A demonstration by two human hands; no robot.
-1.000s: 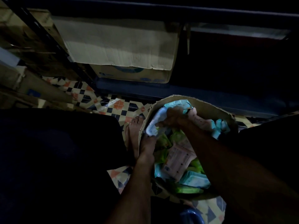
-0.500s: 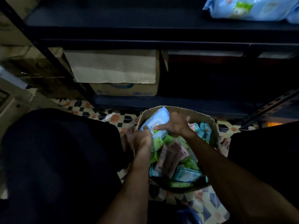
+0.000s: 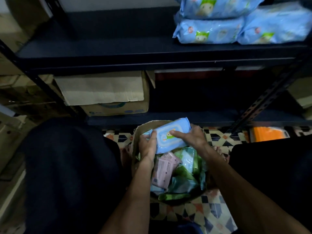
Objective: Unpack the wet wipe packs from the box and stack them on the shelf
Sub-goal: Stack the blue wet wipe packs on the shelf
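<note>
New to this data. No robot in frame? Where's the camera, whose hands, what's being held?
No robot here: a person works bare-handed, and the one camera sits on their head, looking forward and down, so the arms enter from the bottom. The left hand and right hand both grip one blue wipe pack above the open cardboard box on the tiled floor. Inside it lie a pink pack and green packs. Ahead stands a dark shelf with blue packs stacked at its right. A second cardboard box sits on the level below.
</note>
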